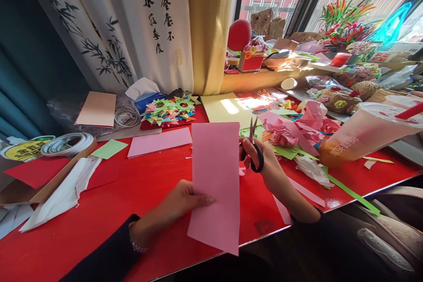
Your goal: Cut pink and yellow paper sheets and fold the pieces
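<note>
Above a red worktop (142, 180), a pink paper sheet (216, 163) is being held by the left hand (190, 198), its thumb closed across the front, fingers hidden behind; by the curled right hand (270, 163), beside the sheet, black-handled scissors (253, 135) are being gripped, blades up.

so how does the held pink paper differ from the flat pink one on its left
The held pink paper is raised in the left hand; the flat pink paper lies on the table. In view, the held pink paper's long side runs up and down, the flat pink paper's runs across. Both are pink and oblong.
</note>
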`<move>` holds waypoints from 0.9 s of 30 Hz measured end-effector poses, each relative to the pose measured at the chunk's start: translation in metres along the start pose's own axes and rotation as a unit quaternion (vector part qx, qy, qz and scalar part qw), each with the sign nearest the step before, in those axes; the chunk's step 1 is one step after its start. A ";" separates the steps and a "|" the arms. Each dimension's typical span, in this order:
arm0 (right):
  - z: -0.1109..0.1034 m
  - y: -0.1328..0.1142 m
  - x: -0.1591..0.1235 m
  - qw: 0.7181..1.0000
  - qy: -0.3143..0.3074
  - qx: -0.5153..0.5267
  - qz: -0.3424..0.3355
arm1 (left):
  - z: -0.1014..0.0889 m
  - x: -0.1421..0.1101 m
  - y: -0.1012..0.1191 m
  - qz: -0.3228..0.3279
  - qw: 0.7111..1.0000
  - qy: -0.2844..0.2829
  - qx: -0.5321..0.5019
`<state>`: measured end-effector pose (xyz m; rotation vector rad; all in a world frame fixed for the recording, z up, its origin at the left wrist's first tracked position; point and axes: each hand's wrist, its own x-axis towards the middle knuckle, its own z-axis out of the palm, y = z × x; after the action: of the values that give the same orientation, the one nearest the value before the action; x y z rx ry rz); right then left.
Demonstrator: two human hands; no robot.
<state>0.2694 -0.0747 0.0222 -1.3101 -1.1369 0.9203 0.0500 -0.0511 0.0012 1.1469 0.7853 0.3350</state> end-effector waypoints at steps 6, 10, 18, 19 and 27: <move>-0.017 0.004 0.000 0.994 0.007 -0.103 -0.025 | -0.022 0.003 0.005 0.032 0.999 0.001 -0.017; -0.023 -0.004 -0.011 0.984 0.008 -0.175 -0.024 | -0.024 0.004 0.002 0.046 0.999 -0.019 -0.003; -0.027 -0.014 -0.026 0.952 0.038 -0.299 -0.048 | -0.040 0.006 0.000 0.263 0.927 0.154 0.217; -0.026 -0.013 -0.027 0.949 0.010 -0.312 -0.042 | -0.045 0.004 0.002 0.328 0.887 0.174 0.273; 0.008 0.009 -0.028 0.857 -0.232 -0.460 -0.005 | -0.076 -0.011 0.014 0.576 0.609 0.284 0.466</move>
<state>0.2557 -0.0988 0.0102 -1.8742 -2.1234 0.7007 -0.0091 -0.0005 0.0044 2.5850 0.6264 1.5785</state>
